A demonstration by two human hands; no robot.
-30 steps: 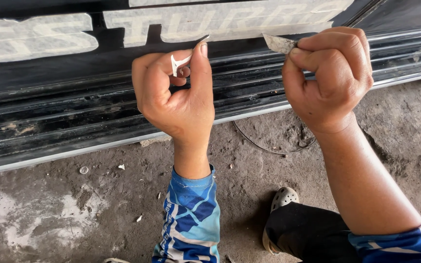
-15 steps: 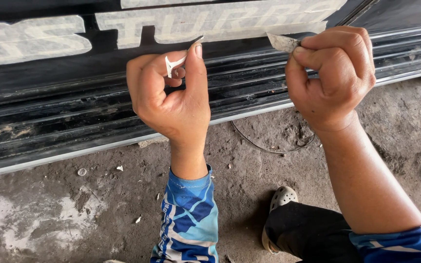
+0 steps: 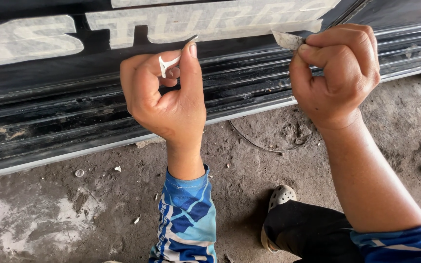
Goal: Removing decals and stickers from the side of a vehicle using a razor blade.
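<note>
Black bodywork (image 3: 74,112) of a vehicle's lower side fills the top of the view, with ribbed sill mouldings running along it and pale, worn decal lettering (image 3: 210,22) stuck across its upper band. Below it lies a dirty concrete floor (image 3: 49,214), speckled with small white scraps and crossed by a thin loop of wire (image 3: 269,148) near the sill.

Both forearms come up from the bottom edge in blue patterned sleeves (image 3: 186,219). A dark trouser leg and a pale perforated clog (image 3: 276,204) show between them on the floor.

The right hand (image 3: 334,80) is curled into a tight grip around a small grey blade (image 3: 287,40), whose tip sticks out to the left and sits just below the right end of the lettering, close against the black panel.

The left hand (image 3: 164,97) is raised in front of the sill, its grip closed in a pinch between thumb and forefinger on a narrow curled strip of white decal (image 3: 167,65). The strip is held just clear of the panel, below the middle of the lettering. The two hands are well apart.
</note>
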